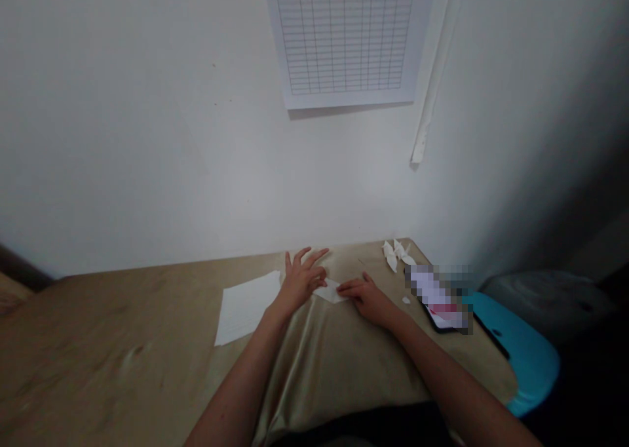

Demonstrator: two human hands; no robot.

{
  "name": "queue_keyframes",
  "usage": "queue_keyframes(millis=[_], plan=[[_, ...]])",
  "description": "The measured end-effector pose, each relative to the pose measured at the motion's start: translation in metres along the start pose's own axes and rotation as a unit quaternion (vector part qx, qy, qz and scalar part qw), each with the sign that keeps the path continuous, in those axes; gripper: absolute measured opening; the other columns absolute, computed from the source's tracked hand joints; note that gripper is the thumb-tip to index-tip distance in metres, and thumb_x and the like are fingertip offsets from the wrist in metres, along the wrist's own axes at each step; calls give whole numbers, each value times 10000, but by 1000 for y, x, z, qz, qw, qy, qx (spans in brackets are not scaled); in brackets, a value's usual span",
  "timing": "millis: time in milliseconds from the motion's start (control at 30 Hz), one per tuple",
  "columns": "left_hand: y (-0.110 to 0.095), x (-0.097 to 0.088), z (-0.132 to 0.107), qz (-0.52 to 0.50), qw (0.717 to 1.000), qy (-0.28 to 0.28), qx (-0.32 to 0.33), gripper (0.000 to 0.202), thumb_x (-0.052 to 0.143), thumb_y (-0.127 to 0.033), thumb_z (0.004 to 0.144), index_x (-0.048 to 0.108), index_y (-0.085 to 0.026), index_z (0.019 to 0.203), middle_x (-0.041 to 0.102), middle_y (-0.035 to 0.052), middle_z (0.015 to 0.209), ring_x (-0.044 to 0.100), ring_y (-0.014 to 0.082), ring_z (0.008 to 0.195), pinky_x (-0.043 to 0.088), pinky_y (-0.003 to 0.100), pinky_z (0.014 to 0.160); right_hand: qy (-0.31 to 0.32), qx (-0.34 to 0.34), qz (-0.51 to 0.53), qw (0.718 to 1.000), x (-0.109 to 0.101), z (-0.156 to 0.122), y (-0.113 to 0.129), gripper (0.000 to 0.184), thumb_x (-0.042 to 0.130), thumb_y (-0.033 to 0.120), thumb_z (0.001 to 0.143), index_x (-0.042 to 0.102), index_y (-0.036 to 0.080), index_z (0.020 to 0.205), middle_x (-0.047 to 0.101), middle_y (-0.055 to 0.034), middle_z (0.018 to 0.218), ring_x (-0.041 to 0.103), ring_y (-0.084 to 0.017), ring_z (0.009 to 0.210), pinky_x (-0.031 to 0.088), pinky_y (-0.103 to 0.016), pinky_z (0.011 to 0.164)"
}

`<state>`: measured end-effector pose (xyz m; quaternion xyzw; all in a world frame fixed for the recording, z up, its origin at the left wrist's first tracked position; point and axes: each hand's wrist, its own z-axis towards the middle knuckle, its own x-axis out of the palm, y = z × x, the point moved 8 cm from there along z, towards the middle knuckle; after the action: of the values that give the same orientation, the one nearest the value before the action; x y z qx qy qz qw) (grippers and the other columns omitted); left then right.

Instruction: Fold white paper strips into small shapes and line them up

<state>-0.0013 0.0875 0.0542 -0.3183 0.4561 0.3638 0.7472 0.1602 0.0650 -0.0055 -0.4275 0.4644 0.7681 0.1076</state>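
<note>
A small folded white paper piece point(331, 292) lies on the tan cloth-covered table point(147, 342) between my two hands. My left hand point(302, 280) rests on its left end, fingers spread and partly lifted. My right hand point(368, 297) presses the paper's right end with its fingers held together and flat on the table. A sheet of white paper point(246, 306) lies just left of my left wrist.
Two folded white paper figures point(397, 254) sit at the table's far right corner. A phone point(439, 303) lies right of my right hand. A blue seat point(521, 349) stands beside the table. A printed grid chart point(344, 37) hangs on the white wall.
</note>
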Motion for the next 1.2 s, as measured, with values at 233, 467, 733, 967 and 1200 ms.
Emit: queue_keyframes(millis=[233,467,733,967,1200], plan=[[-5,-16,-6,18,998,-53,-14,217,658,-321,903,715,-330,1112,418,23,1576,321,331,1432,91,721,1168,-57,-8,-50,997,-5,0,-3,414,512,46,853,736,277,1114,690,-56,1251,568,-217,1212,221,-528,1164],[-35,12,-16,12,1000,-4,11,431,721,-414,846,642,-490,1263,149,0,1678,134,429,1510,76,762,1138,-113,11,-60,992,-10,5,-10,198,669,141,845,763,213,1005,728,-76,1078,615,-231,1062,413,-402,1005],[-23,45,-24,16,997,24,-67,454,649,-491,881,578,-521,1328,165,9,1681,87,507,1503,28,815,1089,-110,42,-61,991,-12,5,-12,114,676,201,872,780,211,918,705,-66,976,624,-201,971,378,-417,1053],[-19,48,-23,19,994,22,-109,477,619,-491,899,540,-514,1368,175,44,1678,125,540,1482,45,848,1046,-100,44,-81,991,-9,3,-7,148,639,226,906,777,253,951,697,-39,1007,615,-192,1010,276,-481,1113],[-17,50,-23,4,992,21,-123,452,587,-474,916,550,-497,1367,186,37,1677,139,528,1484,58,850,1042,-115,71,-111,985,-12,3,-6,171,598,312,939,752,244,913,680,-60,1063,570,-239,1089,257,-533,1094]])
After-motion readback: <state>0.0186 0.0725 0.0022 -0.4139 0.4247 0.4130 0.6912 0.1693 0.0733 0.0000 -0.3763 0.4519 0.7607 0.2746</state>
